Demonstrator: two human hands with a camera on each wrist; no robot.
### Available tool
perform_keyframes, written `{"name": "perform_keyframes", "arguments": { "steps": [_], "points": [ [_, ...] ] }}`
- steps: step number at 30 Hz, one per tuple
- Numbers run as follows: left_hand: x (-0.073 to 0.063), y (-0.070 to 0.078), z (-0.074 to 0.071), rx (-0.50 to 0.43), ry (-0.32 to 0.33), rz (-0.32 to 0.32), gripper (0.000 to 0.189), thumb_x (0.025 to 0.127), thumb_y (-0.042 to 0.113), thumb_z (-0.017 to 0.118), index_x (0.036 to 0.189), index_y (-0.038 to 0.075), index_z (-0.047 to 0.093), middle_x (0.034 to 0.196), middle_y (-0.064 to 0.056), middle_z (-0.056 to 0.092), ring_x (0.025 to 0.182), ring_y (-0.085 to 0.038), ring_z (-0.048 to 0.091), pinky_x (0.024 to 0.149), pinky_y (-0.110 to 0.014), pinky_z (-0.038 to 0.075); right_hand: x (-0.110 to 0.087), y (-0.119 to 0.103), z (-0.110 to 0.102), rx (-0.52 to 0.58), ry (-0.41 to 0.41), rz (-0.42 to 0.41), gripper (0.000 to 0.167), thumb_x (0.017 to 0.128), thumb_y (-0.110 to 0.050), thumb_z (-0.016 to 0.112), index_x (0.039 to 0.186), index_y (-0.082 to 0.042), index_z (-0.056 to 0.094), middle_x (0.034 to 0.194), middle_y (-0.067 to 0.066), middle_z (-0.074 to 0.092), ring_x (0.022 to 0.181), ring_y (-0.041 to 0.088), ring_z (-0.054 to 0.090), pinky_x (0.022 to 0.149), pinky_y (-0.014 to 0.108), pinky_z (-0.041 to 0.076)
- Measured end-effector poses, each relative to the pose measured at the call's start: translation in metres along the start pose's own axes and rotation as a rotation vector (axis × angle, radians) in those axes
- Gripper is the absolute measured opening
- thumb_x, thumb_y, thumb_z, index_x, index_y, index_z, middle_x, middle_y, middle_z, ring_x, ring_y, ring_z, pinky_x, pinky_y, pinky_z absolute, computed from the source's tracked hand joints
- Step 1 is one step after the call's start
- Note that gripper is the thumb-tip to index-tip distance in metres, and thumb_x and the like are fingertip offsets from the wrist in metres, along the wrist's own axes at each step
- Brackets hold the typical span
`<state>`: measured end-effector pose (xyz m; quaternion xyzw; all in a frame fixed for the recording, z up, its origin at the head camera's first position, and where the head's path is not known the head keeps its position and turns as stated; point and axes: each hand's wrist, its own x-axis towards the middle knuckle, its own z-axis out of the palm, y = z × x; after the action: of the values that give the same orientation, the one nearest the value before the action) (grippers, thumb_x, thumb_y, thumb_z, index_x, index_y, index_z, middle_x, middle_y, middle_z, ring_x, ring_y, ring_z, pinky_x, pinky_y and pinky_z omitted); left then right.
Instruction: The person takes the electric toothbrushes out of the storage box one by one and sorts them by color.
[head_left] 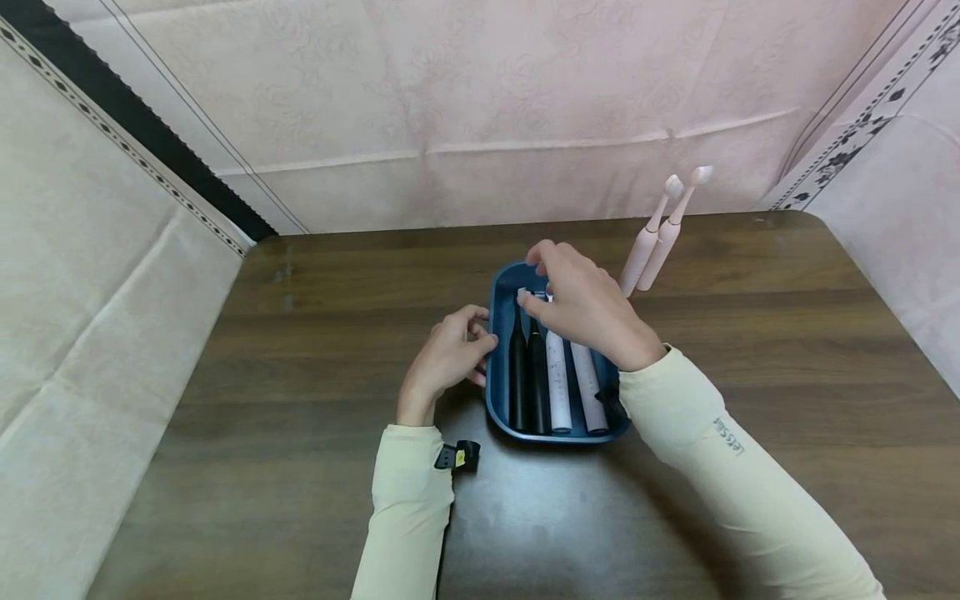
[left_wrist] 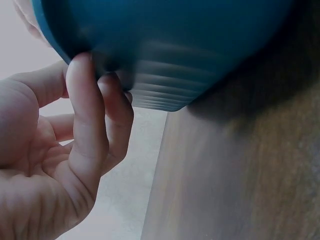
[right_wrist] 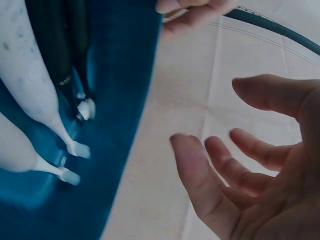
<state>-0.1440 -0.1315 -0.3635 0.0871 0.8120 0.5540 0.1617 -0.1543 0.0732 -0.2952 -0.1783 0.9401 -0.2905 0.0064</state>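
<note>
A blue tray (head_left: pixel 497 392) sits on the table, holding two black electric toothbrushes (head_left: pixel 518 375), a speckled white electric toothbrush (head_left: pixel 558 383) and a plain white electric toothbrush (head_left: pixel 588 387) side by side. At the tray's left side, my left hand (head_left: pixel 450 354) holds the rim with curled fingers (left_wrist: pixel 89 115); the fingertips meet the outer wall. Over the far end of the tray hovers my right hand (head_left: pixel 581 300), its fingers loosely bent and apart, nothing between them. It hides part of the brush heads in the head view; the right wrist view shows them lying inside.
Two pink electric toothbrushes (head_left: pixel 651 242) stand upright close together behind my right hand. The brown wooden table (head_left: pixel 300 467) meets pale patterned cloth (head_left: pixel 487 100) at its far edge, with more cloth along both sides.
</note>
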Motion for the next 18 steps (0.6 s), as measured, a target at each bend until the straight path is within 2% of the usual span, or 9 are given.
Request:
{"name": "perform_keyframes", "arguments": {
  "steps": [5,9,11,13,16,18],
  "points": [
    [-0.001,-0.001,-0.001,0.001,0.004,-0.006,0.041,0.103,0.007,0.057,0.142,-0.001,0.048,0.101,-0.016,0.06,0.06,-0.022,0.065,0.057,-0.034,0.061,0.007,0.001,0.014,-0.044,-0.177,0.052,0.054,0.097,-0.026,0.07,0.141,-0.002,0.051,0.132,0.018,0.058,0.104,0.031,0.063,0.085,0.049,0.056],
    [0.0,-0.001,0.0,0.006,0.0,-0.009,0.042,0.103,0.007,0.057,0.142,-0.001,0.047,0.1,-0.016,0.06,0.059,-0.022,0.065,0.057,-0.033,0.061,0.01,0.005,0.026,-0.048,-0.265,0.065,0.057,0.097,-0.025,0.069,0.143,0.002,0.049,0.136,0.02,0.057,0.108,0.032,0.061,0.092,0.052,0.054],
    [0.0,0.0,0.0,0.007,0.0,-0.012,0.041,0.102,0.007,0.057,0.142,-0.001,0.047,0.099,-0.016,0.061,0.058,-0.022,0.064,0.056,-0.033,0.061,0.011,0.007,0.031,-0.019,-0.308,0.075,0.057,0.098,-0.024,0.068,0.144,0.003,0.047,0.125,0.02,0.062,0.099,0.031,0.065,0.087,0.05,0.056],
    [0.001,0.001,0.0,0.006,0.0,-0.015,0.041,0.102,0.007,0.057,0.141,-0.001,0.048,0.1,-0.016,0.061,0.058,-0.022,0.064,0.055,-0.033,0.061,0.013,0.009,0.035,0.013,-0.353,0.09,0.057,0.099,-0.022,0.067,0.145,0.004,0.044,0.105,0.018,0.066,0.085,0.028,0.069,0.078,0.044,0.059],
    [0.002,0.001,0.0,0.004,0.0,-0.018,0.042,0.102,0.006,0.056,0.142,-0.002,0.048,0.101,-0.017,0.062,0.057,-0.022,0.064,0.054,-0.034,0.06,0.014,0.011,0.039,0.072,-0.416,0.116,0.056,0.1,-0.019,0.066,0.144,0.005,0.042,0.077,0.012,0.061,0.061,0.024,0.069,0.06,0.034,0.059],
    [0.002,0.0,0.0,0.005,0.001,-0.019,0.042,0.102,0.006,0.056,0.142,-0.002,0.047,0.102,-0.017,0.062,0.056,-0.022,0.065,0.054,-0.034,0.061,0.015,0.012,0.042,0.089,-0.433,0.128,0.055,0.1,-0.018,0.066,0.143,0.006,0.043,0.072,0.01,0.059,0.058,0.022,0.07,0.057,0.031,0.059]
  ]
}}
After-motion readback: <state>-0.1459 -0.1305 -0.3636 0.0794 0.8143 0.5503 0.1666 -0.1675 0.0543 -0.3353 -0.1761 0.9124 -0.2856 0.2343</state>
